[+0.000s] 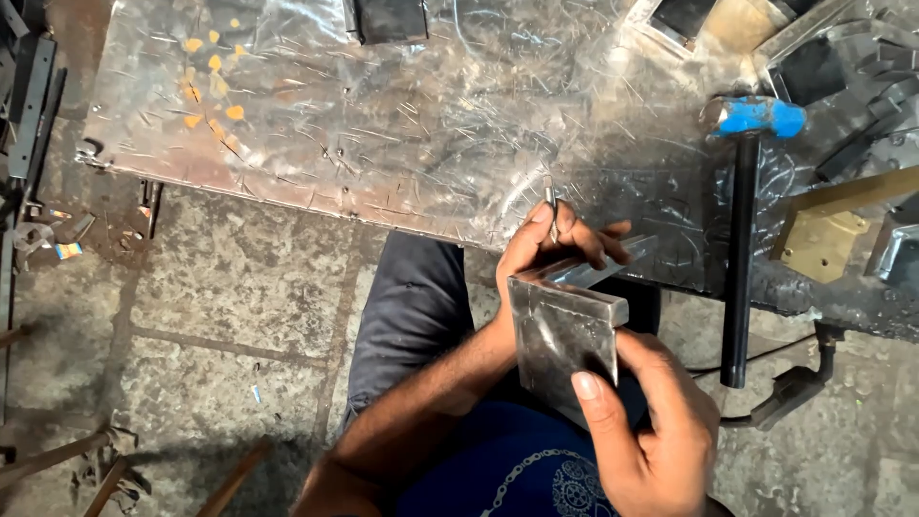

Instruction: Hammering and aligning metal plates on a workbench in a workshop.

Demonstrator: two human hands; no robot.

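Note:
My right hand [651, 436] grips a small grey metal angle plate [560, 330] from below, thumb pressed on its face. My left hand [546, 251] rests on the plate's top edge. It pinches a thin metal scriber [550, 203] that points up between its fingers. Both hands are over my lap, just in front of the edge of a scratched steel-sheet table [383, 124]. My grey trousers and blue shirt show beneath the plate.
A hammer with a blue head [761, 117] and a long black handle [737, 287] lies on the table at the right. A brass-coloured bracket [821, 241] and dark metal pieces [814, 67] lie beyond it. Rusty rods [105, 469] lie on the stone floor.

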